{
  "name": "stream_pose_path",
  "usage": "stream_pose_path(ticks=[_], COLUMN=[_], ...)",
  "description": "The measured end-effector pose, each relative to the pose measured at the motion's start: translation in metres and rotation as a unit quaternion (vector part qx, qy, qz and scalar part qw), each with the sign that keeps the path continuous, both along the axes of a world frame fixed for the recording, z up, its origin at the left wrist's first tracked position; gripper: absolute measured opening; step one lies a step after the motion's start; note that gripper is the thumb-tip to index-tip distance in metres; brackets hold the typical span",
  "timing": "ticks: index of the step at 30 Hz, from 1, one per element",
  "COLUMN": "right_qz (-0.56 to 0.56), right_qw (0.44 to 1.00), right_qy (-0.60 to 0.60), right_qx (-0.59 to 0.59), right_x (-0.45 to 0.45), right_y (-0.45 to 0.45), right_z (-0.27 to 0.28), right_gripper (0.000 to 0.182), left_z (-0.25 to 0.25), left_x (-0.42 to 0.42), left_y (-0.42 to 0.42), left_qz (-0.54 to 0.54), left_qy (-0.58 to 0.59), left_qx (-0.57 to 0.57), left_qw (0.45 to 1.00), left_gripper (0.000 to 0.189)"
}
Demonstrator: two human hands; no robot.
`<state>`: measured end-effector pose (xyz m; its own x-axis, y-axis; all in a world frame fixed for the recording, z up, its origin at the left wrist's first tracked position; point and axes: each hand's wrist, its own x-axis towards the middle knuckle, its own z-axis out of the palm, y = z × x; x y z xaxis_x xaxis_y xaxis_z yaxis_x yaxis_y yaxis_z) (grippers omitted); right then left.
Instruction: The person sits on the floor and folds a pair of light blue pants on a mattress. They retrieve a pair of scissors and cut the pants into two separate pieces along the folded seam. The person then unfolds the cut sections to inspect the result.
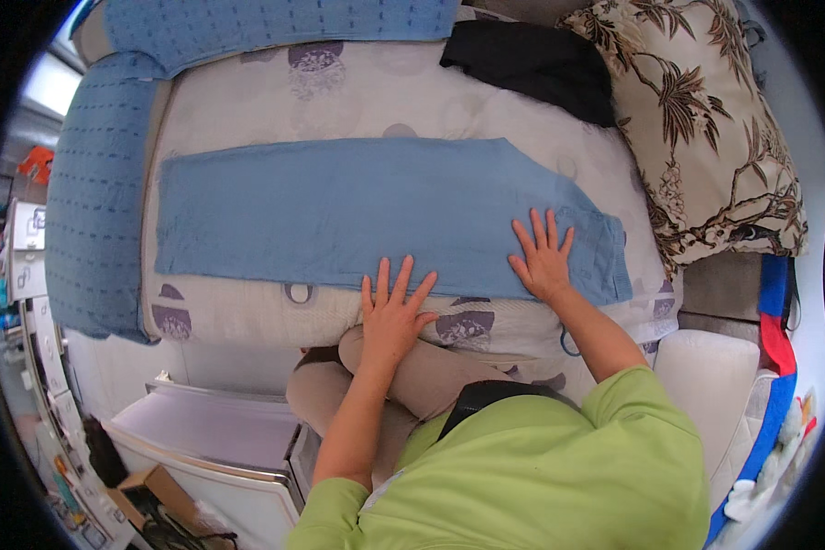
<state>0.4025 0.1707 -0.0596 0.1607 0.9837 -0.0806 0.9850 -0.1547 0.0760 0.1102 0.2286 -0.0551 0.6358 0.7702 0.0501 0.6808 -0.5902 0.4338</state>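
A pair of light blue trousers lies flat across the bed, one leg laid over the other. Its elastic waistband points right and the leg ends reach left. My right hand rests palm down near the waist end, fingers spread. Along the near edge of the cloth, my left hand lies with its fingers apart, the fingertips on the trousers and the palm over the bed's edge. Neither hand grips anything.
The patterned white bedspread lies beneath. A folded black cloth and a floral pillow are at the upper right. Blue-covered padding borders the left side. A white cabinet stands at the lower left, near an open cardboard box.
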Motion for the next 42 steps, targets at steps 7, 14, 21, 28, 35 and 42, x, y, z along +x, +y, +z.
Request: stream_pose_path(ticks=[7,14,21,28,35,42], right_qz=[-0.009,0.009,-0.054,-0.080,-0.196,-0.147], right_qw=[1.000,0.999,0.986,0.971,0.960,0.957], right_qy=[-0.005,0.019,0.148,0.138,0.177,0.104], right_qx=[-0.019,0.047,-0.048,0.179,0.096,0.225], right_x=[0.006,0.003,0.005,-0.010,0.007,0.009], right_y=[-0.005,0.000,-0.004,-0.132,-0.218,-0.188], right_z=[-0.012,-0.018,0.012,0.028,-0.007,0.006], right_gripper=[0.061,0.058,0.060,0.057,0.042,0.035], left_z=[0.004,-0.001,-0.003,0.000,-0.020,-0.036], left_x=[0.012,0.025,0.034,0.032,0.043,0.043], left_y=[-0.010,-0.022,-0.037,-0.063,-0.054,-0.039], left_qz=[0.029,0.121,0.107,0.118,0.297,0.355], left_qy=[0.018,0.024,0.078,0.097,-0.177,-0.454], left_qx=[-0.053,-0.039,0.022,0.017,-0.173,-0.430], left_qw=[0.998,0.992,0.991,0.988,0.922,0.695], left_gripper=[0.067,0.065,0.062,0.060,0.055,0.053])
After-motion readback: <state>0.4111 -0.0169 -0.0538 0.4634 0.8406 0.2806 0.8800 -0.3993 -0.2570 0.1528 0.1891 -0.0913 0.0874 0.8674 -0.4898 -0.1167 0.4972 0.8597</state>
